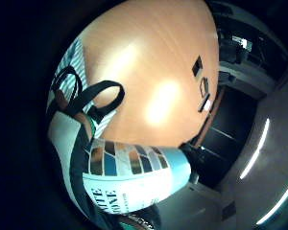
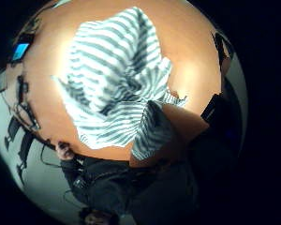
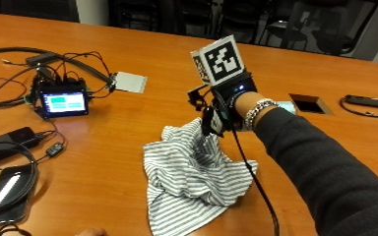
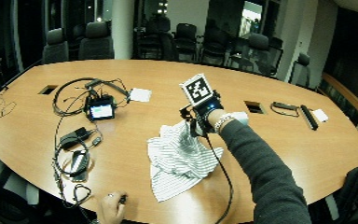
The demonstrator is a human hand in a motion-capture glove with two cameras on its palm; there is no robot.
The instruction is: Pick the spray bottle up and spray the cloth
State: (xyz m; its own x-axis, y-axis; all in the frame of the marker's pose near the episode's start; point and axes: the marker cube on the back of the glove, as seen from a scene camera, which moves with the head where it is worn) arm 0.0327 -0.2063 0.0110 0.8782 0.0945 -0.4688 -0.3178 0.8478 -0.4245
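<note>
Closest, my gloved right hand (image 3: 232, 105) grips the white patterned spray bottle (image 1: 134, 179); aimed past the striped grey-white cloth (image 3: 192, 179) at six o'clock, spray wets wood.

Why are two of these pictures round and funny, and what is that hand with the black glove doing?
It is a person's right hand in a black glove that carries tiny cameras on its palm. The two round pictures come from those cameras, looking out from the hand. The other two come from cameras beside the table. On the wooden table lies a crumpled striped cloth, with a small screen and cables nearby. The hand is above the cloth. One round picture shows the spray bottle very close to the palm, so the hand probably holds it, though the fingers are hidden.
</note>
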